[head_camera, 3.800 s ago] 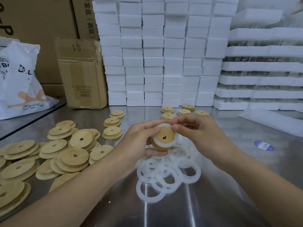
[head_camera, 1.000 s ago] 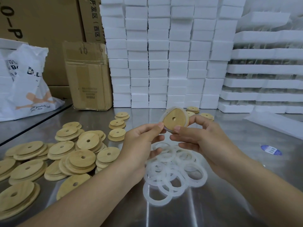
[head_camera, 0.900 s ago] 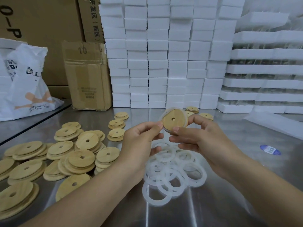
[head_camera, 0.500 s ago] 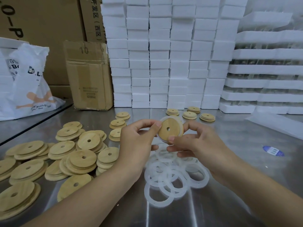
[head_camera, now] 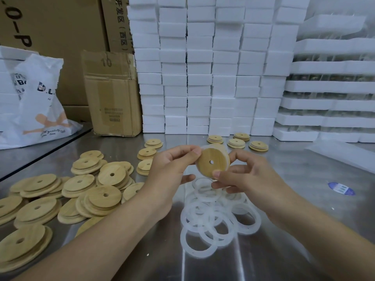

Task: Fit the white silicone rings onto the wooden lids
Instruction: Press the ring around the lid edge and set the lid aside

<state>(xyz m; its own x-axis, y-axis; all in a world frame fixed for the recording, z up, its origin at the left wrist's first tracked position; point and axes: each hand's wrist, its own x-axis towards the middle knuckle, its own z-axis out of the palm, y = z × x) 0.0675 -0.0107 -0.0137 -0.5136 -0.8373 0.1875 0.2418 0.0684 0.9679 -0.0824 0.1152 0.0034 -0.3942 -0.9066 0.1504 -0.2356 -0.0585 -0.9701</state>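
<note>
Together left hand (head_camera: 170, 171) and right hand (head_camera: 250, 176) pinch a round, centre-holed wooden lid (head_camera: 213, 162), white ring (head_camera: 205, 147) behind.

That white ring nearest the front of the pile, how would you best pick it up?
The nearest ring lies flat on the steel table. Its far part overlaps the other rings, while its near arc sits on bare metal. So pinch the thin band at that near arc, coming from above on the person's side.

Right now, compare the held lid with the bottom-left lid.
The held lid is up on edge, pinched by the left hand and right hand; the bottom-left lid lies flat, untouched. The held lid shows a white ring edge; the bottom-left lid none. Both: round wood, centre hole.
</note>
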